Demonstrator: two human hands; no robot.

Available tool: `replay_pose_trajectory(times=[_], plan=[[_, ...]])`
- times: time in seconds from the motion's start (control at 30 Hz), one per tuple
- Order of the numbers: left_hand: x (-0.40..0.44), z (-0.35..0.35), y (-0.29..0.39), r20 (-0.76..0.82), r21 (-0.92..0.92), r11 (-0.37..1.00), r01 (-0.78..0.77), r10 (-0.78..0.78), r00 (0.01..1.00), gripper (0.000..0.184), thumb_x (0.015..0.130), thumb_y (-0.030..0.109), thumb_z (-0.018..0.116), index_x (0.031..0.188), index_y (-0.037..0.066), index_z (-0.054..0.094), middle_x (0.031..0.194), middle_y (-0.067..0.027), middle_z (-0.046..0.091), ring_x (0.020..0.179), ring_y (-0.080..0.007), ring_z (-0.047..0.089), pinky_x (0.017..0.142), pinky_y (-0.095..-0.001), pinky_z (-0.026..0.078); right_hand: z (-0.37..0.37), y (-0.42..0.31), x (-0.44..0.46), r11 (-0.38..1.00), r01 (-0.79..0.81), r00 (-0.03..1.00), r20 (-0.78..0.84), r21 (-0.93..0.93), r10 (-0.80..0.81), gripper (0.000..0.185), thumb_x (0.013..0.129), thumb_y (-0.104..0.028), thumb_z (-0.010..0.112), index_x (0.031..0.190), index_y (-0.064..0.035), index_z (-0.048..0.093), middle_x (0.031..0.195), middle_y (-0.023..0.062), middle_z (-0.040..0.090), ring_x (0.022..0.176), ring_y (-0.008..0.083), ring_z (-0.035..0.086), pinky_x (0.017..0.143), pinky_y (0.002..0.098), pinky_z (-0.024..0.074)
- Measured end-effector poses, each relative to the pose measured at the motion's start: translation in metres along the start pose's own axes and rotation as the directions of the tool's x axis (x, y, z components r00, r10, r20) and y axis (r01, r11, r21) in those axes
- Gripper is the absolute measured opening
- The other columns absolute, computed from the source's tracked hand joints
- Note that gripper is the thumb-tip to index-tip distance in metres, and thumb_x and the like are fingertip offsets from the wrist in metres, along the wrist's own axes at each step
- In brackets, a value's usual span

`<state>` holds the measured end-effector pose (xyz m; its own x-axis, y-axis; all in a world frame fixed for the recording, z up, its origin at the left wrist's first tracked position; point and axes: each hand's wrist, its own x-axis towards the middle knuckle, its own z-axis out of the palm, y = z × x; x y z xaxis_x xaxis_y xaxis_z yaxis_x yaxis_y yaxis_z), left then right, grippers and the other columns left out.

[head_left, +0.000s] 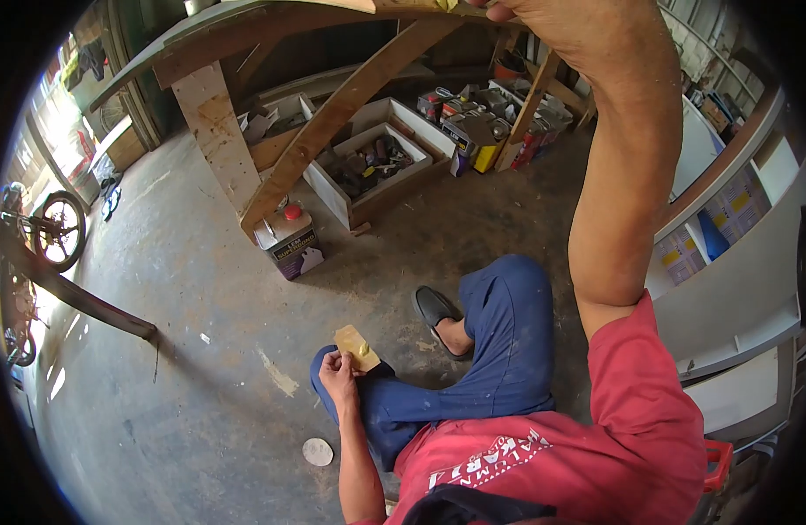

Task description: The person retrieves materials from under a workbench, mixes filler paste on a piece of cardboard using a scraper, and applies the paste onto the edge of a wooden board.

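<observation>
My left hand [340, 378] pinches a flat tan piece of board [351, 339] above my left knee. A small lump of yellow paste [363, 348] lies on that board. My right arm reaches up to the top edge of the view, where my right hand [543, 19] is partly cut off. Its visible fingers are curled at the edge of a wooden tabletop [315, 26]. A bit of yellow [448, 4] shows near those fingers; what the hand grips is out of view.
Slanted wooden legs [350, 114] hold up the tabletop. Below stand a can [288, 242] with a red cap, a wooden box [372, 171] of odds and ends, and several tins [473, 131]. A round lid [317, 451] lies on the floor. White panels [735, 289] stand at right, a motorcycle wheel [60, 230] at left.
</observation>
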<state>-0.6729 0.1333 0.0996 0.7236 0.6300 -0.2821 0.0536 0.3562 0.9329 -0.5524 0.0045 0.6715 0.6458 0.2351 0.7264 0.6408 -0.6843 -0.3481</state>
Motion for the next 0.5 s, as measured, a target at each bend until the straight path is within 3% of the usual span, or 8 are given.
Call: replay_pose_trajectory(times=[0.03,0.13,0.17,0.23,0.27,0.33,0.43,0.5], plan=[[0.0,0.0,0.0,0.005,-0.009,1.0,-0.004,0.004,1.0,0.012,0.099,0.009,0.063,0.097,-0.003,0.061,0.071,-0.0042,0.064,0.054,-0.0084,0.057,0.049,-0.0247,0.054,0.002,-0.005,0.001,1.0,0.003,1.0,0.0,0.002,-0.003,0.014,0.08,-0.01,0.07,0.079,0.0033,0.075,0.067,0.0104,0.071,0.059,0.0133,0.064,0.061,0.03,0.0529],[-0.003,0.001,0.004,0.001,-0.026,1.0,-0.011,0.011,1.0,0.013,0.099,0.01,0.063,0.098,-0.003,0.061,0.071,-0.0042,0.064,0.054,-0.0085,0.058,0.049,-0.0244,0.054,0.007,-0.016,0.006,0.943,-0.305,0.952,-0.027,-0.137,0.304,0.014,0.08,-0.009,0.07,0.08,0.0032,0.075,0.069,0.0115,0.072,0.06,0.0137,0.065,0.062,0.0296,0.0531],[-0.004,0.002,0.004,-0.004,-0.031,0.999,-0.015,0.014,1.0,0.013,0.099,0.01,0.063,0.098,-0.004,0.061,0.071,-0.0042,0.064,0.055,-0.0086,0.058,0.049,-0.0244,0.054,0.004,0.009,0.003,0.998,-0.066,0.998,0.019,0.001,0.066,0.013,0.081,-0.009,0.07,0.081,0.003,0.075,0.069,0.0115,0.072,0.061,0.0138,0.065,0.063,0.0295,0.0532],[-0.004,0.001,0.002,-0.007,-0.029,1.0,-0.013,0.013,1.0,0.013,0.099,0.009,0.063,0.098,-0.004,0.061,0.071,-0.0043,0.064,0.055,-0.0087,0.058,0.049,-0.0245,0.054,0.005,0.006,0.002,0.974,0.175,0.983,0.031,0.145,-0.182,0.013,0.081,-0.009,0.07,0.081,0.0028,0.075,0.07,0.0116,0.072,0.062,0.0139,0.065,0.063,0.0293,0.0533],[-0.003,0.0,0.001,-0.009,-0.023,1.0,-0.011,0.011,1.0,0.013,0.099,0.009,0.063,0.098,-0.004,0.061,0.072,-0.0043,0.064,0.055,-0.0087,0.058,0.049,-0.0247,0.054,0.009,-0.022,0.005,0.998,-0.059,0.998,0.023,-0.008,0.059,0.013,0.081,-0.009,0.07,0.081,0.0026,0.075,0.071,0.0116,0.072,0.062,0.0139,0.065,0.063,0.0293,0.0534],[-0.003,-0.001,0.001,-0.005,-0.033,0.999,-0.015,0.015,1.0,0.013,0.099,0.009,0.063,0.098,-0.004,0.061,0.072,-0.0044,0.064,0.055,-0.0087,0.058,0.049,-0.0247,0.054,0.009,-0.036,0.001,0.944,-0.289,0.957,-0.02,-0.156,0.29,0.013,0.08,-0.009,0.07,0.081,0.0024,0.075,0.071,0.0117,0.072,0.062,0.0139,0.065,0.064,0.0294,0.0535],[-0.003,-0.002,-0.001,-0.004,-0.051,0.998,-0.023,0.023,1.0,0.012,0.099,0.009,0.063,0.098,-0.003,0.061,0.072,-0.0046,0.065,0.055,-0.0087,0.058,0.049,-0.0248,0.054,0.013,-0.01,-0.012,0.999,-0.009,1.0,0.009,-0.032,0.009,0.013,0.08,-0.01,0.07,0.08,0.0019,0.075,0.071,0.0115,0.072,0.062,0.0139,0.065,0.064,0.0292,0.0535],[-0.003,-0.001,-0.001,-0.007,-0.061,0.998,-0.027,0.026,1.0,0.013,0.099,0.009,0.063,0.098,-0.003,0.061,0.072,-0.0047,0.065,0.055,-0.0087,0.058,0.049,-0.0247,0.054,0.021,0.002,-0.017,0.96,0.258,0.952,-0.139,-0.107,-0.271,0.012,0.079,-0.01,0.07,0.079,0.0015,0.075,0.07,0.0113,0.072,0.062,0.0138,0.066,0.064,0.0293,0.0533]])
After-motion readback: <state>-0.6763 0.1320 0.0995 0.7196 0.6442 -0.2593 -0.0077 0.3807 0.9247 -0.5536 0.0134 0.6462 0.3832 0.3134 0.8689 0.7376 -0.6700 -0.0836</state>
